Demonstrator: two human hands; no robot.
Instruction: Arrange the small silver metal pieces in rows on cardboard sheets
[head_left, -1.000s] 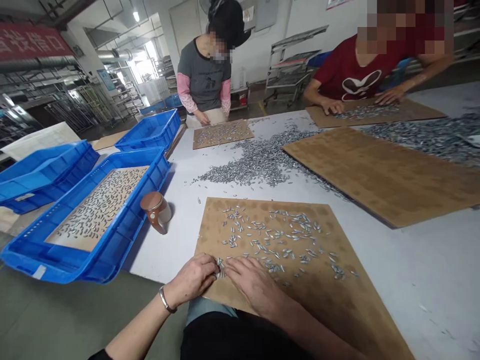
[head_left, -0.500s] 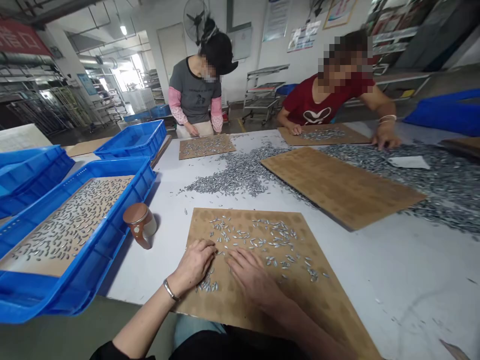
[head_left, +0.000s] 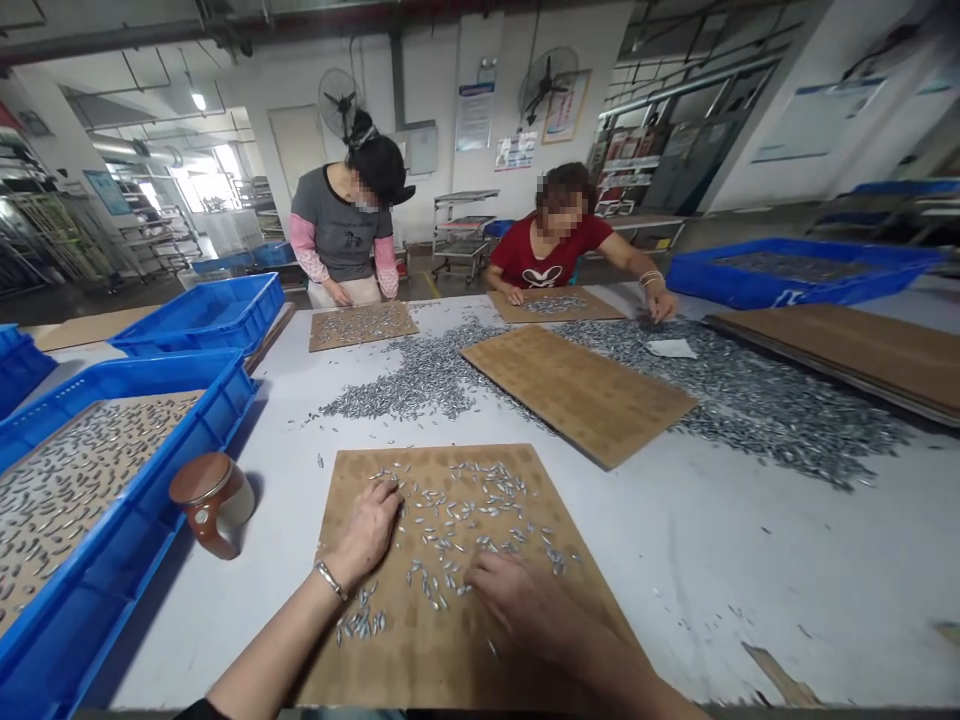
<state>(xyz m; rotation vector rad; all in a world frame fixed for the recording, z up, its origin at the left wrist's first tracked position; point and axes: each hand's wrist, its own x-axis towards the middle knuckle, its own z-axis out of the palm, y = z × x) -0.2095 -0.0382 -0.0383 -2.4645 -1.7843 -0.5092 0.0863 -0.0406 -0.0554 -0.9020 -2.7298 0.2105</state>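
A brown cardboard sheet lies on the table right in front of me, scattered with small silvery spindle-shaped metal pieces. My left hand, with a metal bracelet at its wrist, rests at the sheet's left side. Its fingers are bent and close together by some pieces; whatever is under the fingertips is hidden. Right of the sheet's middle is my right hand, fingers curled in and touching pieces. I cannot see if a piece is between them. A small cluster of pieces sits below my left hand.
At left stand a brown mug and a blue tray holding a sheet of pieces. Ahead lie a large heap of pieces and another cardboard sheet. Two people work across the table, one reaching into the heap.
The view has turned to the right. My hands have moved apart: the left up along the sheet's left side, the right lower. Several pieces now lie spread between them.
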